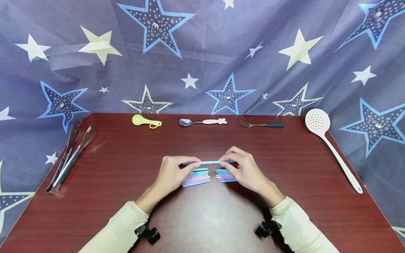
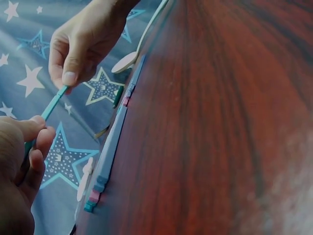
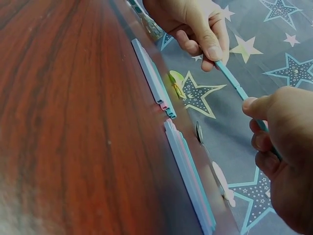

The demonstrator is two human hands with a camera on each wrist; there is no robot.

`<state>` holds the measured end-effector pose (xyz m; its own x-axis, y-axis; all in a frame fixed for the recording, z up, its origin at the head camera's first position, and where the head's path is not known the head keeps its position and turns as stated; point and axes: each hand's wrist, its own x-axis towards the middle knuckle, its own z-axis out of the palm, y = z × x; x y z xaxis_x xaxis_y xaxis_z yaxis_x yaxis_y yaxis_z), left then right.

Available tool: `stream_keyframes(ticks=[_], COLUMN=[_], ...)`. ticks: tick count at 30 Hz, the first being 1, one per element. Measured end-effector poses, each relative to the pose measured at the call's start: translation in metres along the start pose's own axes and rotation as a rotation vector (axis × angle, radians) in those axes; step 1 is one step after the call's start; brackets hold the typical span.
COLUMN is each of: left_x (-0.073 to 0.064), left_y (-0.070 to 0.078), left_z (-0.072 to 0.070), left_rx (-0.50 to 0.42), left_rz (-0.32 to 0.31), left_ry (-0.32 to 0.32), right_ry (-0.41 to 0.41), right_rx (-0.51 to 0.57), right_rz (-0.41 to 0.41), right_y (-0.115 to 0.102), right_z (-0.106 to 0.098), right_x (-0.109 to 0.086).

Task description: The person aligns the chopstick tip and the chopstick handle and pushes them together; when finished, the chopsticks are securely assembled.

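In the head view my left hand (image 1: 172,172) and right hand (image 1: 248,172) pinch a slim teal stick (image 1: 207,162) between thumb and fingers, holding it level above the table. A joint shows along this teal stick (image 3: 230,77) in the right wrist view; whether it is one jointed piece or two pieces end to end, I cannot tell. Just below the hands lie two side-by-side groups of similar sticks in blue, pink and teal: a left group (image 1: 197,178) and a right group (image 1: 224,175), with a narrow gap between. My hands partly cover both groups' outer ends.
Along the back edge lie a green measuring spoon (image 1: 143,121), a spoon with a pale pink handle (image 1: 202,122) and a green-handled fork (image 1: 262,124). Whisk-like utensils (image 1: 71,158) lie at the left edge, a white slotted ladle (image 1: 332,147) at the right. Starred cloth (image 1: 202,63) hangs behind.
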<state>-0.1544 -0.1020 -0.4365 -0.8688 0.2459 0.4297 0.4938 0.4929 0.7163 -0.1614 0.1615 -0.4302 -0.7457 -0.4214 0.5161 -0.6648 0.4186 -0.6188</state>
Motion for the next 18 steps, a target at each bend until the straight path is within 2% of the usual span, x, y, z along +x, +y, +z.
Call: stream_keyframes(ticks=[7, 18], left_x=[-0.0005, 0.0001], left_y=[0.0013, -0.0013], left_z=[-0.0018, 0.0], left_rx=[-0.011, 0.024], left_rz=[-0.019, 0.051], left_ry=[-0.011, -0.014], right_ry=[-0.003, 0.027], right_rx=[0.016, 0.036], right_rz=[-0.003, -0.021], right_y=[-0.0006, 0.0019], right_z=[0.0022, 0.0082], right_x=[0.0005, -0.0027])
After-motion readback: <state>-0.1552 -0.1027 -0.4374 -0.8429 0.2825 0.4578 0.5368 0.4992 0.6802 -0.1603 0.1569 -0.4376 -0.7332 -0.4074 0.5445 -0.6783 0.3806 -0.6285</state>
